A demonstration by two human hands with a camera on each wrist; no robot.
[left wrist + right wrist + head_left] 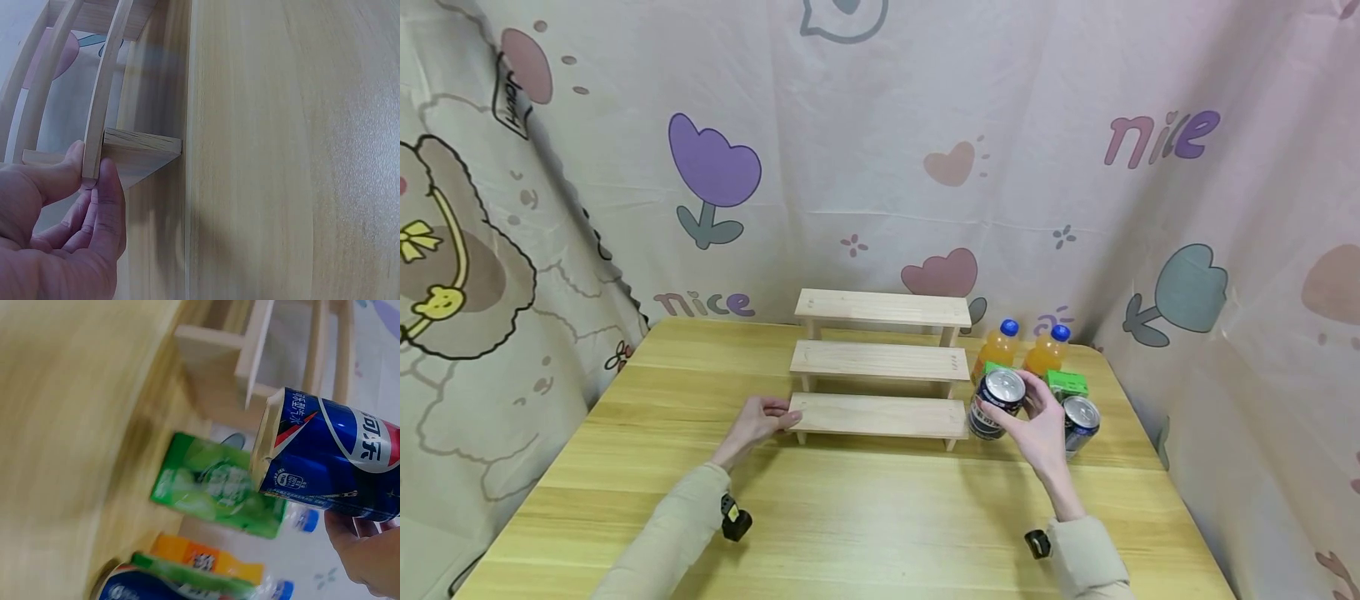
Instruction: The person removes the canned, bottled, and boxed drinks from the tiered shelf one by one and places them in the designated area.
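My left hand (756, 423) pinches the left end of the lowest board of a three-step wooden shelf (880, 415), thumb on top and fingers beneath. In the left wrist view the thumb and fingertips grip the board's end (92, 156). My right hand (1037, 429) holds a blue cola can (337, 450) between thumb and fingers, just right of the lowest step. The can's silver lid faces up, and its base is raised off the table. Behind it in the right wrist view stands a green carton (219, 481).
At the right of the table (880, 517) stand two orange drink bottles (1047, 357) with blue caps, another green carton (1067, 383) and a second blue can (1081, 423). A printed curtain (865, 125) hangs behind the table and along its sides.
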